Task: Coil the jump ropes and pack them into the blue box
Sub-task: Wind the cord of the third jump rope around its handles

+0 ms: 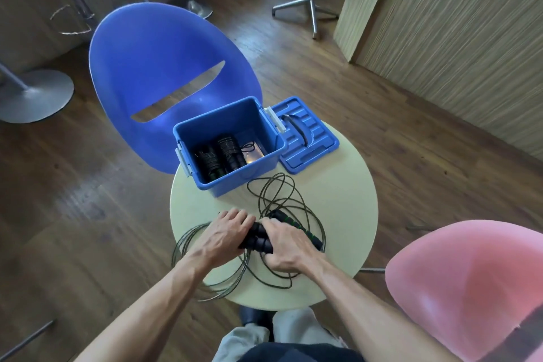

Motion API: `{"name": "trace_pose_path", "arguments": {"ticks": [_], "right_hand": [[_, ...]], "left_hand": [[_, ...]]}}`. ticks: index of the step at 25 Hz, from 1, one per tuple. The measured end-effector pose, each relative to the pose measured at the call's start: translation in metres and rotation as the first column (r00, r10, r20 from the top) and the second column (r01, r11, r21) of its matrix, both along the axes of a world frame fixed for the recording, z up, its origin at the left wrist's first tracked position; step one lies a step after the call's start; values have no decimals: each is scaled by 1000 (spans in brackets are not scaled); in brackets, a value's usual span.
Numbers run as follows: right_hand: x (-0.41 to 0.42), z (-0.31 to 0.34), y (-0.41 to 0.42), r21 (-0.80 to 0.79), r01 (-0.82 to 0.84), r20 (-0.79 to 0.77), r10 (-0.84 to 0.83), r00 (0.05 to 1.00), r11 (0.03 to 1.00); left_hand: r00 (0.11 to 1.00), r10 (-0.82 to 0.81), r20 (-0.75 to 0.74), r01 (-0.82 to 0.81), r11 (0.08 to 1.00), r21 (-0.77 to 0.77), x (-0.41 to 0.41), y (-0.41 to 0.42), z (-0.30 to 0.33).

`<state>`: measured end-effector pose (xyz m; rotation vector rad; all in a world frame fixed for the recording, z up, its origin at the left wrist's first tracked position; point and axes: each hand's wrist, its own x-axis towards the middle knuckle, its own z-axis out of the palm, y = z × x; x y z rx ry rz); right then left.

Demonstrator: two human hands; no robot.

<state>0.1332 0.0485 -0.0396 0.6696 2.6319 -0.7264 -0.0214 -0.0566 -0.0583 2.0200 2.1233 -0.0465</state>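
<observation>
Blue box [258, 169], black ropes [293, 200] with green-banded handles [305, 231], cream table [346, 214]

The left hand [227, 233] and right hand [286, 247] cover much of the black handles [258, 239].

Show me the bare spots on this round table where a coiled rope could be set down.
Bare top lies left of the blue box, above the left hand, and along the right edge of the table below the lid. The middle and near side are crowded: loose cord loops around both hands and the handles under the right hand.
</observation>
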Motion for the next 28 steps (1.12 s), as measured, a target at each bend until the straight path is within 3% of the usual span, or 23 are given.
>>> {"name": "trace_pose_path", "arguments": {"ticks": [3, 5, 7, 9, 13, 19, 25, 28], "right_hand": [[6, 12, 20, 289, 24, -58, -7, 998, 957], [10, 24, 34, 375, 81, -83, -54, 995, 924], [17, 38, 53, 360, 110, -120, -71, 990, 927], [26, 54, 76, 234, 147, -166, -109, 980, 961], [42, 76, 119, 102, 177, -196, -155, 968, 979], [60, 92, 159, 112, 123, -192, -100, 976, 986], [62, 107, 174, 311, 60, -179, -4, 984, 948], [55, 113, 174, 275, 49, -156, -5, 988, 960]], "left_hand": [[999, -25, 34, 23, 999, 41, 3, 30, 22], [995, -30, 90, 24, 997, 67, 8, 48, 41], [989, -37, 145, 25, 996, 84, 13, 68, 60], [983, -19, 183, 4, 997, 81, 16, 90, 76], [985, 10, 174, -29, 994, 104, 26, 121, 93], [987, 77, 141, -88, 993, 76, 51, 156, 120], [982, 112, 153, -126, 988, 85, 60, 170, 127], [978, 126, 168, -138, 988, 63, 54, 170, 132]]}}
